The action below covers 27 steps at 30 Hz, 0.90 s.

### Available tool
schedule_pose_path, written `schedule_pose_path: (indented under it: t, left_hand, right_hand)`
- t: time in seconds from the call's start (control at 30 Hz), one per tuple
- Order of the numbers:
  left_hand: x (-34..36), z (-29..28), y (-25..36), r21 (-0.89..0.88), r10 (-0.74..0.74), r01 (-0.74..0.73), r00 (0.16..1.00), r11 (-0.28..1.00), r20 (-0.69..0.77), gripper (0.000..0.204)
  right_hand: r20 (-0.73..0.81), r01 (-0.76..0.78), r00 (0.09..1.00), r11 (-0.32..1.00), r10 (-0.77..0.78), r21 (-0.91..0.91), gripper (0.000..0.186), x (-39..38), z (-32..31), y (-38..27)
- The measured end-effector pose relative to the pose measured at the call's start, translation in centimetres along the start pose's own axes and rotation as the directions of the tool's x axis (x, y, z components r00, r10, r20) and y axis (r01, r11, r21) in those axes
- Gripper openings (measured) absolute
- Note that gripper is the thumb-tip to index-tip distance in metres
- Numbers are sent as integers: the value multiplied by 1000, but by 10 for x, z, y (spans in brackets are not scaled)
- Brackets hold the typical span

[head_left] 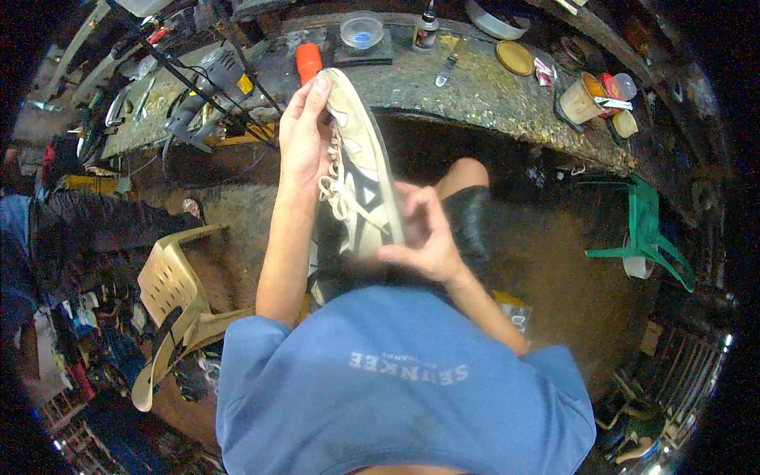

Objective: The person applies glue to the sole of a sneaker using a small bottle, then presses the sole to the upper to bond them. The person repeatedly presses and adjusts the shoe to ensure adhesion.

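A cream and black sneaker point(362, 158) with pale laces is held up in front of me, its toe toward the workbench and its heel toward my body. My left hand point(305, 134) grips the toe end, thumb on top of it and the other fingers partly hidden. At the heel, my right hand point(431, 237) has its thumb against the back of the shoe and its curled fingers by the sole. That hand is slightly blurred. Just beyond the toe, an orange-red cylindrical object point(308, 60) stands on the bench.
The worn workbench point(491, 95) carries a clear bowl point(361, 30), a small bottle point(425, 32), a brush point(447, 70), a round yellowish lid point(515, 58) and a stained tub point(582, 99). A grey machine point(207, 91) sits left. Beige point(178, 289) and green point(645, 233) plastic chairs flank me.
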<state>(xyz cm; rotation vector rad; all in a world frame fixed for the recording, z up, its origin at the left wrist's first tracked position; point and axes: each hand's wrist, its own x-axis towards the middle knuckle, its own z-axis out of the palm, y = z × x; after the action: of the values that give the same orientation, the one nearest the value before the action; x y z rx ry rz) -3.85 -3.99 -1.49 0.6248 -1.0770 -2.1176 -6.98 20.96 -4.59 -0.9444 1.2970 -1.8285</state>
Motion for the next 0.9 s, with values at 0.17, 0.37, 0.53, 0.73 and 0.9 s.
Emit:
schedule_pose_path:
  t: [0.17, 0.37, 0.53, 0.73, 0.9]
  left_hand:
    - [-12, 6, 0, -17, -15, 17, 995, 1000, 102, 67]
    - [-38, 11, 7, 223, 136, -214, 937, 951, 321, 99]
    - [-49, 10, 5, 303, 120, -255, 909, 918, 400, 105]
    - [-54, 5, 2, 271, 129, -237, 924, 933, 361, 92]
    - [-60, -6, -4, 265, 92, -138, 980, 954, 178, 66]
  right_hand:
    - [-52, 44, 998, 999, -45, -12, 91, -4, 0, 14]
    - [-85, -173, 979, 977, 185, 127, 112, -1, -9, 38]
    - [-65, -230, 970, 969, 236, 92, 98, 1, -10, 51]
    - [-12, -227, 974, 974, 228, 24, 95, 0, -13, 53]
    - [49, -303, 952, 953, 302, 18, 90, -3, -18, 60]
